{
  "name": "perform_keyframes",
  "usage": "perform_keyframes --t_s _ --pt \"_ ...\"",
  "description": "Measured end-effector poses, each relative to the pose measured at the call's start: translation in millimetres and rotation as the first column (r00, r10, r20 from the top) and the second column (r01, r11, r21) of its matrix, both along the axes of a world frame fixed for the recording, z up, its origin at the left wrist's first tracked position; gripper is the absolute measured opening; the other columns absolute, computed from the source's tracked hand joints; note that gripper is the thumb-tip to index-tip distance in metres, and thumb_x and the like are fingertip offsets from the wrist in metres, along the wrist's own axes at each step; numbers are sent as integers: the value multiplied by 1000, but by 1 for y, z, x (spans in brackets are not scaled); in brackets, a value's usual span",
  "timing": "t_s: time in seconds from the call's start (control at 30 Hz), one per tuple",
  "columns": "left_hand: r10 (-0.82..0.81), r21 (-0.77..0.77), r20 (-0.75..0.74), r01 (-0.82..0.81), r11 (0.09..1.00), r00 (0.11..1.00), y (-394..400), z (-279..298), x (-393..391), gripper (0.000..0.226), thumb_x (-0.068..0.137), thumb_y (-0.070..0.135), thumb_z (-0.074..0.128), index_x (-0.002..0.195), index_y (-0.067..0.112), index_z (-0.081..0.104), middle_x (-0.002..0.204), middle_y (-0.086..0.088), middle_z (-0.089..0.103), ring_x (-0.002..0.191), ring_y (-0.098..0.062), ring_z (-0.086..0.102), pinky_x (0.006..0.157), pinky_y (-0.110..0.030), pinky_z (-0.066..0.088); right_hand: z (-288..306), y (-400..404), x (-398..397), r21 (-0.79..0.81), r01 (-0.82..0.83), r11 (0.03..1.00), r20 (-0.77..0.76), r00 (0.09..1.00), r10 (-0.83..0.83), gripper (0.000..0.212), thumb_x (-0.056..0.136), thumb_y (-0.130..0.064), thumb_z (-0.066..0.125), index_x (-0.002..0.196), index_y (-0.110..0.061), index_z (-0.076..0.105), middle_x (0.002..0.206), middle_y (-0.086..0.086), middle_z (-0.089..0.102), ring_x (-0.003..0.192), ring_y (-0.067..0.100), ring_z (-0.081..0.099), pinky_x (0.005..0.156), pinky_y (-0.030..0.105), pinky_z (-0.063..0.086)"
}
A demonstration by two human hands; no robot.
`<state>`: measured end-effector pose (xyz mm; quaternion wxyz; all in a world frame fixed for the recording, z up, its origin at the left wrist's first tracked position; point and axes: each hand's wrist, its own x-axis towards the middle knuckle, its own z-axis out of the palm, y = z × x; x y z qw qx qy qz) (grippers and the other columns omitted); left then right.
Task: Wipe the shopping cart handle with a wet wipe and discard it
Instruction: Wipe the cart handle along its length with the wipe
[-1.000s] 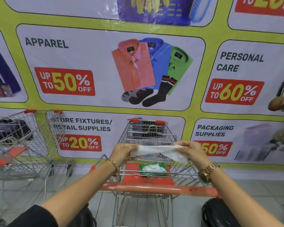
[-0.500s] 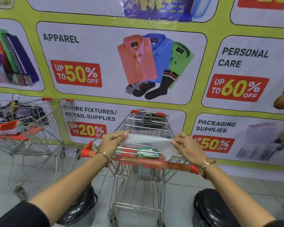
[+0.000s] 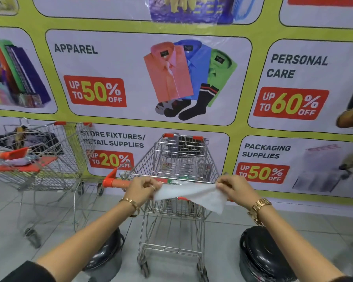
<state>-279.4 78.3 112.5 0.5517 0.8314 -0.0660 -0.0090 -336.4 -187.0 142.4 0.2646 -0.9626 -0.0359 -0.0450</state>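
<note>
A white wet wipe [image 3: 194, 195] is stretched flat between my two hands, just in front of the wire shopping cart [image 3: 179, 159]. My left hand [image 3: 142, 189] pinches its left end and my right hand [image 3: 235, 188] pinches its right end. The cart's orange handle [image 3: 116, 182] shows only at its left end; the wipe and my hands hide the rest. A green-and-white wipes pack [image 3: 176, 181] peeks out on the cart's red child seat behind the wipe.
A second wire cart [image 3: 39, 159] with dark clothing stands at the left. Two black-lined bins sit on the tiled floor, one bin [image 3: 106, 251] below my left arm and one bin [image 3: 261, 255] below my right. A sale banner [image 3: 130, 58] covers the wall behind.
The view has tilted up and the cart sits lower and farther. My hands have pulled the wipe wider and lowered it to the height of the handle.
</note>
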Motion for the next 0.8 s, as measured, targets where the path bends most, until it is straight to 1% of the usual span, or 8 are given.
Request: perform_keyframes --t_s 0.13,0.23,0.3,0.4,0.47,0.53,0.63,0.8 --pt "-127 160 95 111 981 987 1 -4 1 7 80 11 67 78 11 74 68 14 63 68 -3 58 60 -13 46 -5 -4 0 1 38 999 -26 999 -38 19 92 -18 49 78 -17 61 78 9 66 66 19 56 56 20 39" --pt "-136 73 34 134 988 990 8 -2 6 23 76 1 69 66 22 70 52 16 66 59 -1 60 49 -11 50 -8 -6 -1 79 75 994 -35 997 -73 23 88 -17 56 67 -25 58 63 -1 59 54 10 52 48 12 42" --pt "-213 142 40 206 968 976 11 2 6 17 74 -3 69 73 13 73 61 13 69 56 2 61 49 -8 50 -11 -8 0 112 102 989 -62 993 -95 17 85 -14 61 70 -21 63 67 4 64 54 10 55 45 12 46" --pt "-476 523 61 378 763 877 11 3 4 22 81 5 63 101 8 73 90 6 70 70 13 60 66 -2 43 -15 -5 1 105 86 991 -96 992 -76 22 84 -10 62 67 -25 61 67 -2 63 54 7 56 45 11 48" --pt "-516 613 -16 416 671 856 6 1 3 27 82 2 55 102 7 72 97 -1 72 84 -7 63 78 -18 50 -16 0 1 121 74 990 -106 993 -61 28 87 -12 59 63 -28 55 61 -5 57 52 6 53 48 12 48" --pt "-483 561 -85 443 700 871 0 1 2 30 78 -6 49 95 3 71 83 -1 68 73 -10 58 69 -22 53 -13 4 1 140 64 988 -105 993 -49 32 91 -14 52 61 -26 51 58 -6 51 52 7 51 53 16 47" --pt "-449 411 -204 493 767 870 -8 0 3 26 78 -7 48 79 13 65 73 9 57 63 -2 51 53 -9 44 -6 15 3 127 30 991 -86 996 -19 34 94 -19 44 61 -24 44 57 -8 42 51 4 41 58 20 42" --pt "-531 124 -223 565 816 817 -33 5 4 23 78 3 65 98 14 64 88 1 65 80 -8 64 80 -25 57 8 36 9 -16 -57 998 -61 997 55 36 95 -24 43 60 -31 38 58 -12 41 52 1 36 50 16 27"
